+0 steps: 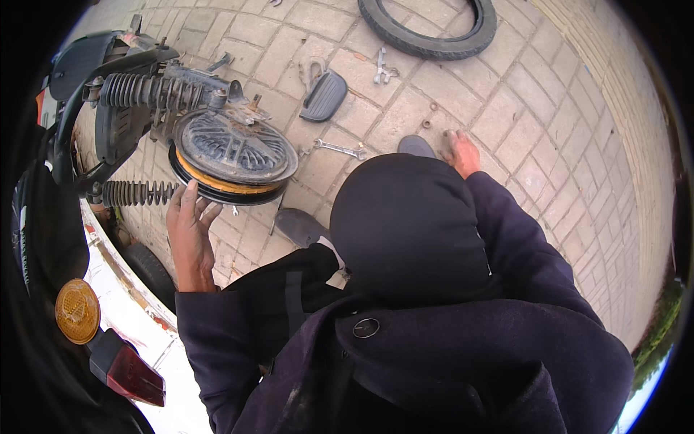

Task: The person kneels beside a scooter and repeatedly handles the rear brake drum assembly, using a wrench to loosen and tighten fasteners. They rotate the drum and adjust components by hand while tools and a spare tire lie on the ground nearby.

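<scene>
My left hand [189,224] reaches up with fingers spread and rests flat against the lower edge of a bare wheel rim [235,148], which has an orange band around it and is still mounted on a tipped scooter. My right hand [461,152] stretches forward and presses down on the paving stones, its fingertips close to a few small nuts [432,116]. I cannot tell whether it has anything in its fingers. Both arms wear dark sleeves. A dark hood [408,224] fills the middle of the view.
A removed black tyre [434,32] lies at the far top. A spanner [340,150], a dark foot pad [324,95] and a small tool [383,71] lie on the bricks. Coil shock absorbers [144,90] flank the wheel. An orange indicator [76,311] sits lower left.
</scene>
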A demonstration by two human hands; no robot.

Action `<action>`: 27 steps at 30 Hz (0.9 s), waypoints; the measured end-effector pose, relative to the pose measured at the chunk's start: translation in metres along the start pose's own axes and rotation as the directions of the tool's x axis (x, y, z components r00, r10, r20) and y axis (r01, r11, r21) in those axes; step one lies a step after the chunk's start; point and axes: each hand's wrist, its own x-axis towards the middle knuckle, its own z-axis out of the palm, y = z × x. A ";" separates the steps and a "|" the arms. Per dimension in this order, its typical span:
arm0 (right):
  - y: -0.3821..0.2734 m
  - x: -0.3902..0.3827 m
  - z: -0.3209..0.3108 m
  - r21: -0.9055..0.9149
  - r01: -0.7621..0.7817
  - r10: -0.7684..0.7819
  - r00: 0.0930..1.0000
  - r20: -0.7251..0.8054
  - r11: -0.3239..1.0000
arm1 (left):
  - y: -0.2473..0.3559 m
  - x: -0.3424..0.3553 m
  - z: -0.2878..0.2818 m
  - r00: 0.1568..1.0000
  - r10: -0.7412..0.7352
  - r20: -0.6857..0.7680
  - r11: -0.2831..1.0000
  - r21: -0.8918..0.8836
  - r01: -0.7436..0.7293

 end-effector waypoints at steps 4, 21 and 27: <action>-0.005 0.001 0.010 0.040 -0.057 0.056 0.998 0.016 0.998 | -0.001 -0.011 -0.007 0.998 0.032 -0.045 0.999 0.017 -0.031; -0.018 0.071 0.023 0.157 0.029 -0.026 0.999 -0.021 0.987 | 0.008 -0.042 -0.050 0.993 0.103 -0.062 0.995 0.021 -0.102; 0.016 0.050 -0.022 0.795 -0.497 0.371 0.852 0.370 0.349 | 0.009 -0.043 -0.061 0.969 0.246 -0.012 0.969 0.021 -0.246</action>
